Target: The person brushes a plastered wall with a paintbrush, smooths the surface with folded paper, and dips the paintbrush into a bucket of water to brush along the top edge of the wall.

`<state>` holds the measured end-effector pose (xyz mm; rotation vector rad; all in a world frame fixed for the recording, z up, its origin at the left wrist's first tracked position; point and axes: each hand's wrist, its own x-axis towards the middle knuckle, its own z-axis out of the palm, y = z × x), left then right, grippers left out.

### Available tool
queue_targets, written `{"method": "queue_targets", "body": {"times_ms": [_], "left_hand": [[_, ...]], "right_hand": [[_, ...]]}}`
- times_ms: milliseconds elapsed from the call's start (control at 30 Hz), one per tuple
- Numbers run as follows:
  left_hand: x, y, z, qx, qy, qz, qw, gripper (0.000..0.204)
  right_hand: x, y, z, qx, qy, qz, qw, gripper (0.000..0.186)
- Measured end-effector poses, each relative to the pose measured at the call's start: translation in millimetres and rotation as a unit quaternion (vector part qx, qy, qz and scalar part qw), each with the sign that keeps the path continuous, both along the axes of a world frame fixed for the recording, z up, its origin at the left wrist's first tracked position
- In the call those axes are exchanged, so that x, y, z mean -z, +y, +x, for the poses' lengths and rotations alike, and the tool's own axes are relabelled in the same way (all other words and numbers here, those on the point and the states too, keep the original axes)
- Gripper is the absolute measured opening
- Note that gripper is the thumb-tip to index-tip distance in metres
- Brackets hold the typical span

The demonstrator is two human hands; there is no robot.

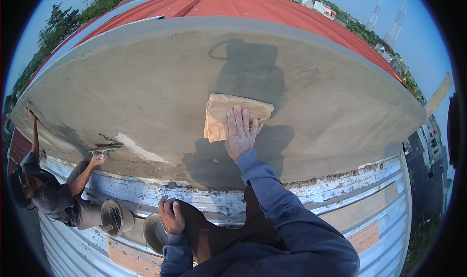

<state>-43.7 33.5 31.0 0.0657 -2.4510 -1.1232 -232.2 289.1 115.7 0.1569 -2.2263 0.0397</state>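
My right hand (241,133) lies on a folded sheet of brown paper (216,116), holding it flat against a grey plastered wall (146,87). The fingers are stretched out over the paper's right half, and the thumb rests near its right edge. My left hand (172,218) is low down beside my knee, its fingers loosely bent and apart, with nothing seen in them. Close to its left stands a bucket (152,235), partly hidden by that hand and my leg. My shadow falls on the wall around the paper.
At the left a co-worker (53,194) works a trowel (104,149) on the lower wall, near a pale bare patch (138,148). A mortar-smeared bucket (112,218) stands beside them. Corrugated metal sheeting (331,194) lies below; a red roof (219,4) rises behind the wall's top edge.
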Motion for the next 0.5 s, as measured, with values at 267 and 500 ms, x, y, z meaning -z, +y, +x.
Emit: {"method": "queue_targets", "body": {"times_ms": [267, 500], "left_hand": [[-4, 13, -4, 0.012, 0.005, -0.022, 1.000, 0.022], [-1, 6, 6, -0.017, 0.004, -0.007, 1.000, 0.027]], "right_hand": [[-65, -16, -15, -0.038, -0.007, -0.096, 0.995, 0.082], [-23, 7, 8, 0.013, -0.058, -0.150, 0.987, 0.077]]}}
